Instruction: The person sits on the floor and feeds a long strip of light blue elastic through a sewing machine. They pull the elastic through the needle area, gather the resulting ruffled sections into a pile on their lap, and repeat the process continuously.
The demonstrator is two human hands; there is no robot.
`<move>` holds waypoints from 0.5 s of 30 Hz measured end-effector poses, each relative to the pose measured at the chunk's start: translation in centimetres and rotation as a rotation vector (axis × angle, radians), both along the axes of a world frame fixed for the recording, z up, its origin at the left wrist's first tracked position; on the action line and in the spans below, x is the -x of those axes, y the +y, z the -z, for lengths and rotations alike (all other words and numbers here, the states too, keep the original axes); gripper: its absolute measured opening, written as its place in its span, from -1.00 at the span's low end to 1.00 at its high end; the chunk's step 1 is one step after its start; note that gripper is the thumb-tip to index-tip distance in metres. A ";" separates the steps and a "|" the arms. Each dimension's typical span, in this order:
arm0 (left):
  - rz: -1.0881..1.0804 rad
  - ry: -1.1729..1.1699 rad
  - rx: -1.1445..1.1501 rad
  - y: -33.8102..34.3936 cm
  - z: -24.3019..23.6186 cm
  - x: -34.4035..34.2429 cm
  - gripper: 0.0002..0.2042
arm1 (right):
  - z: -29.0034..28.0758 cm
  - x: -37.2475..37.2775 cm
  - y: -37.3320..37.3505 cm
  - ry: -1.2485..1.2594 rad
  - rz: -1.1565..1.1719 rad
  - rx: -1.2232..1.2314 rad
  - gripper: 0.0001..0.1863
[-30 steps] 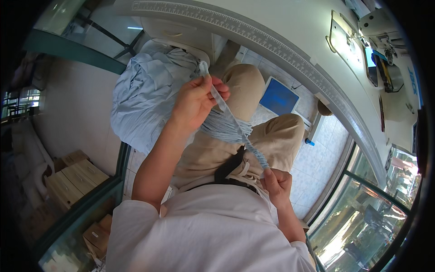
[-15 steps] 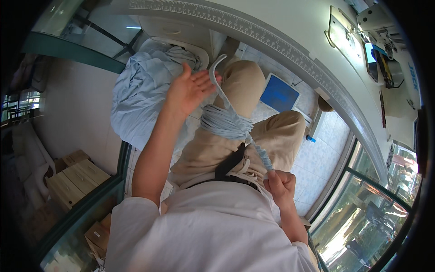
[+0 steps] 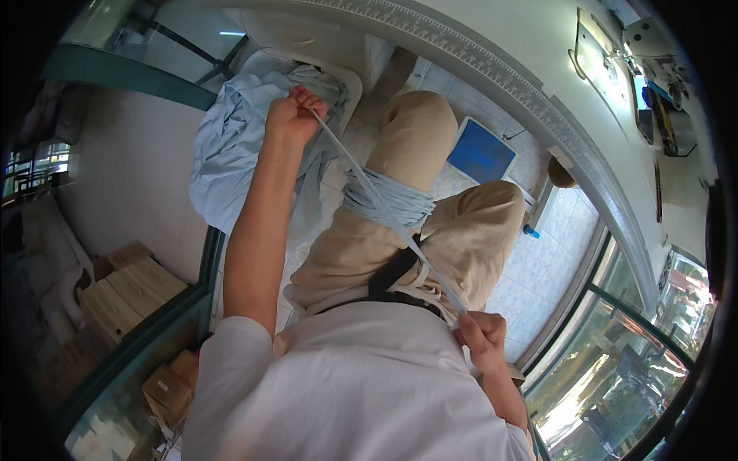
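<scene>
A light blue-grey fabric strip (image 3: pixel 344 150) runs taut on a slant across my lap. Its upper end is gripped in my left hand (image 3: pixel 295 113), a closed fist in front of the heap of light blue cloth. At the lower end, near my waist on the right, my right hand (image 3: pixel 483 335) pinches the strip between thumb and fingers. Under the strip, a gathered bundle of similar blue-grey strips (image 3: pixel 388 201) lies across my left thigh.
A heap of light blue cloth (image 3: pixel 231 154) fills a pale container at left. The sewing table (image 3: pixel 477 31) with a metal ruler edge (image 3: pixel 492 84) curves overhead, a sewing machine (image 3: pixel 653 54) at its right. On the tiled floor lies a blue pad (image 3: pixel 482 151); cardboard boxes (image 3: pixel 131 296) stand lower left.
My left hand has gone from open to closed on the strip and moved slightly left and up. The strip, crinkled and curling before, is now stretched straight.
</scene>
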State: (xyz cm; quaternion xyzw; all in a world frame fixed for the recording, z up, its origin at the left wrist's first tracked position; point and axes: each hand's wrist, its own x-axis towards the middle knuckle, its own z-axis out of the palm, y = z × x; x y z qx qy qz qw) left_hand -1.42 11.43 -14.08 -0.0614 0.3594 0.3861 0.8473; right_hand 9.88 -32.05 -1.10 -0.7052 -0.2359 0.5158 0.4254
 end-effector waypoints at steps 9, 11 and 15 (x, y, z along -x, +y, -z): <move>0.295 -0.015 -0.084 -5.7 -2.1 -2.8 -0.70 | 1.2 -0.8 3.3 -0.042 0.127 -0.130 -0.50; 0.243 -0.041 -0.064 -6.2 -2.4 -2.7 -0.72 | 1.4 -1.2 3.7 -0.035 0.099 -0.116 -0.50; 0.273 -0.314 -0.037 -3.3 1.5 -1.0 -0.83 | 1.5 -1.0 3.6 -0.032 0.083 -0.100 -0.50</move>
